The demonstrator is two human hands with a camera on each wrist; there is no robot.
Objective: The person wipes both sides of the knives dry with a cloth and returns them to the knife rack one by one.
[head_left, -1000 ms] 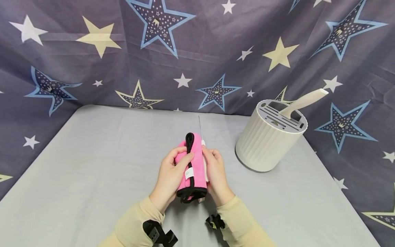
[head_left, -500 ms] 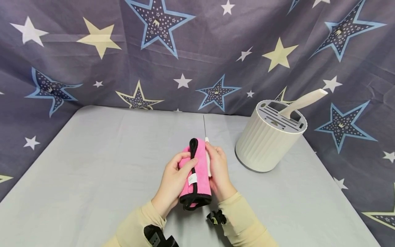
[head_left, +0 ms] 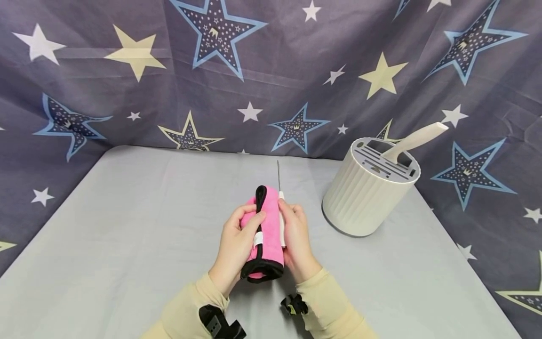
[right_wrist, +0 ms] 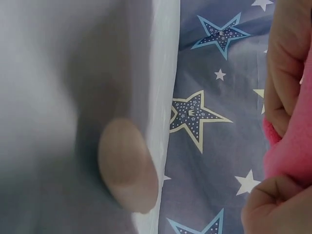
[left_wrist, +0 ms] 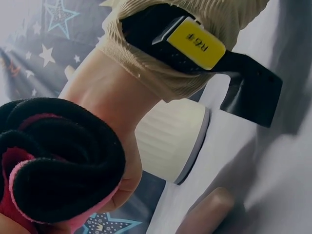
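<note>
A rolled pink cloth [head_left: 272, 230] with black edging and a small white tag stands in front of me, held between my two hands. My left hand [head_left: 235, 242] grips it from the left, thumb over the front near the black loop. On the other side, my right hand [head_left: 298, 238] holds what looks like a knife [head_left: 282, 226] by its pale handle, against the cloth. Its thin blade is seen edge-on, pointing away from me. Both wrist views show the cloth [left_wrist: 63, 170] close up and a blurred, rounded beige end [right_wrist: 127, 165], probably the handle's butt.
A ribbed cream knife block [head_left: 360, 202] stands to the right, with one pale-handled knife [head_left: 417, 141] in its slotted top. A grey cloth covers the table [head_left: 127, 235], and a star-patterned curtain [head_left: 254, 70] hangs behind it.
Hands, cloth and knife shifted right and nearer me, then came back left. The cloth has turned a little, so its tag sits more edge-on and its lower black end shows as a ring.
</note>
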